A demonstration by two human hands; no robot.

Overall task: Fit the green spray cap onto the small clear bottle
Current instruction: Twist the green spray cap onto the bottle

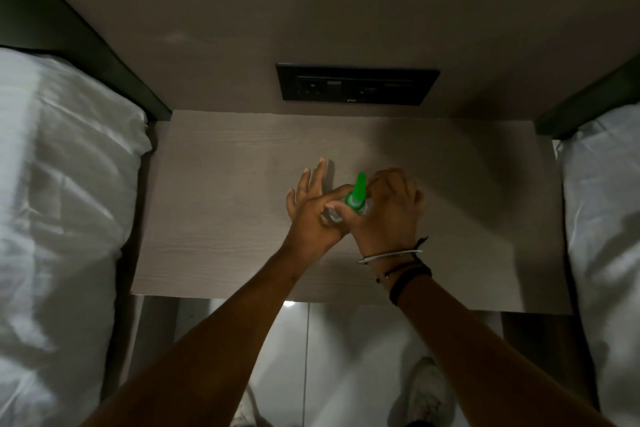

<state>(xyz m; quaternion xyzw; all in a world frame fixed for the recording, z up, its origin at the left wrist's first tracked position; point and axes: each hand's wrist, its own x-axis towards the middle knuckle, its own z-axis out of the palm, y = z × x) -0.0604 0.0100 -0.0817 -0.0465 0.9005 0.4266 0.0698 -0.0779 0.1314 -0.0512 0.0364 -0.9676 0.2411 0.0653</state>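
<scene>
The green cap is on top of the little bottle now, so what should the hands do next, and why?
Probably give the green cap a small twist or press to seat it. It already stands on the clear bottle, pinched by the left hand, with the right hand wrapped around the bottle. Whether it is fully tight cannot be seen.

Two hands, the left hand (313, 210) and the right hand (388, 208), around one green spray cap (356, 192) and one small clear bottle (334, 215). Beyond the fingers, one black socket panel (356, 87). Below the wrists, two white shoes (427, 392); out to either side, two white pillows (59, 184).

Bare arms; R wrist (394, 258) w/ silver bangle, black bands.
</scene>
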